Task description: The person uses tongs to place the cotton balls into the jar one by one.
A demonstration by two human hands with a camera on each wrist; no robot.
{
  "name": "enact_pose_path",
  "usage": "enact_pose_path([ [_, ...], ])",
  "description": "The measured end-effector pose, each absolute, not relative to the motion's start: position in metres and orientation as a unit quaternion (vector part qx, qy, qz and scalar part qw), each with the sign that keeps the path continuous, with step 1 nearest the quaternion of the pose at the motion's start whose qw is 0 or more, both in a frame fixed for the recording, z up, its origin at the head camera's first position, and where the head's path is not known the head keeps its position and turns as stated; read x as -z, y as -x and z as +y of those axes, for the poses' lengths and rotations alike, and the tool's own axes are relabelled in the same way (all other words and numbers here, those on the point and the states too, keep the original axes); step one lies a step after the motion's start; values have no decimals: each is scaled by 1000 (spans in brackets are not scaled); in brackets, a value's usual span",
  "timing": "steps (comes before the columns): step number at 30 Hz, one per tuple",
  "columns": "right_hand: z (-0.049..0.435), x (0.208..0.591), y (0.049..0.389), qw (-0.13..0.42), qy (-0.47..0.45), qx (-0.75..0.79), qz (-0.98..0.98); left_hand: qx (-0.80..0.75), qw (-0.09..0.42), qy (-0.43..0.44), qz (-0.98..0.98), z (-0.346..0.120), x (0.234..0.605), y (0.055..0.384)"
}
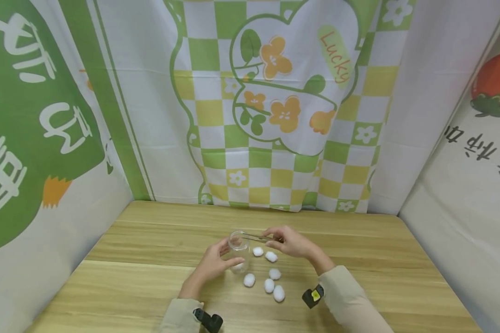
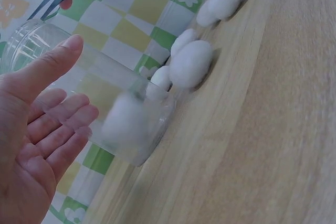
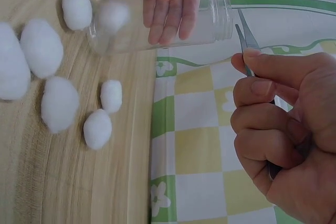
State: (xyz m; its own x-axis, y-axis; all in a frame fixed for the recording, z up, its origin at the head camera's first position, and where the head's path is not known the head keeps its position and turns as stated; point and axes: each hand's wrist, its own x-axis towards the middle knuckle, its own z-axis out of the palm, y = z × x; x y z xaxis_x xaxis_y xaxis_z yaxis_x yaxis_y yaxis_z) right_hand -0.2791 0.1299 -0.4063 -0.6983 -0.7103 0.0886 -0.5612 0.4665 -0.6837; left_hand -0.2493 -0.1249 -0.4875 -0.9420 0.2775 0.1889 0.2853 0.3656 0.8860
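A clear glass jar [image 1: 242, 253] stands upright on the wooden table, with a white cotton ball [image 3: 113, 16] at its bottom. My left hand [image 1: 211, 266] holds the jar from the side, thumb on the near side and fingers behind the glass. In my right hand [image 1: 290, 242] I grip metal tweezers [image 1: 255, 237], whose tips point left at the jar's mouth. Those tips are slightly apart in the right wrist view, and nothing shows between them. Several cotton balls [image 1: 278, 293] lie loose on the table, right of the jar and nearer to me.
The wooden table [image 1: 158, 236] runs back to a checked green-and-yellow cloth [image 1: 283, 180] hanging behind it. Printed cloth also hangs along the left and right sides. Dark camera mounts [image 1: 208, 320] sit on both sleeves.
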Motion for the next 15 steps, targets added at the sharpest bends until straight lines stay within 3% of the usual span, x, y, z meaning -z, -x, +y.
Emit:
enact_pose_path([
  [15,133,405,275,109,362,364,851,543,-2,169,-823,-124,488,250],
])
